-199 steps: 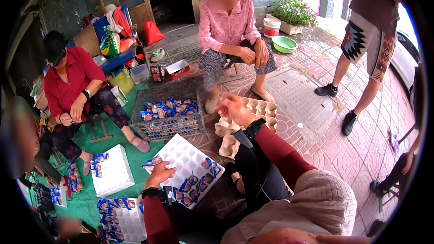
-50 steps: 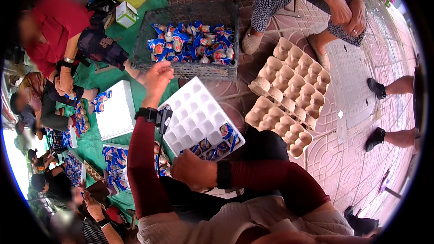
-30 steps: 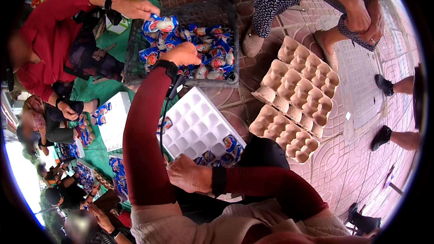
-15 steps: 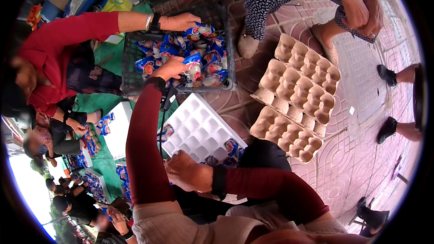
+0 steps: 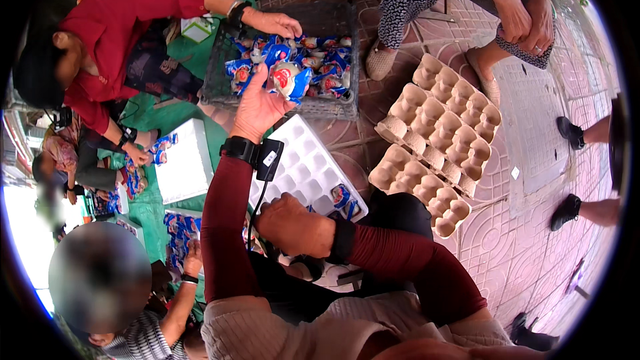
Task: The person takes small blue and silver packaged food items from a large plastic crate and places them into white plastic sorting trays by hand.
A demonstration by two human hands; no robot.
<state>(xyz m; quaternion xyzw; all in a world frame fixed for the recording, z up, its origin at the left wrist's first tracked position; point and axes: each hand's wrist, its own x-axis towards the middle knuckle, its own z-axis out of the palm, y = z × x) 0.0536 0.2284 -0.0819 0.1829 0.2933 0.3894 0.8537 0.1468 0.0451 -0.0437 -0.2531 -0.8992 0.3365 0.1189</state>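
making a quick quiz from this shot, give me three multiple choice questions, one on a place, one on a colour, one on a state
1. Where is the left hand?
A. at the wire basket of wrapped packets
B. on the cardboard egg trays
C. on the ground

2. What colour is the compartment tray?
A. green
B. white
C. black

3. How full is that tray?
A. full
B. mostly empty
C. turned over

Answers:
A, its fingers hold packets at the basket's near edge.
B, the plastic is plainly white.
B, only cells near the right hand hold packets.

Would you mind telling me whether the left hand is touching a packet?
Touching. The head view shows the left hand with its fingertips closed on a red-and-white packet above the wire basket.
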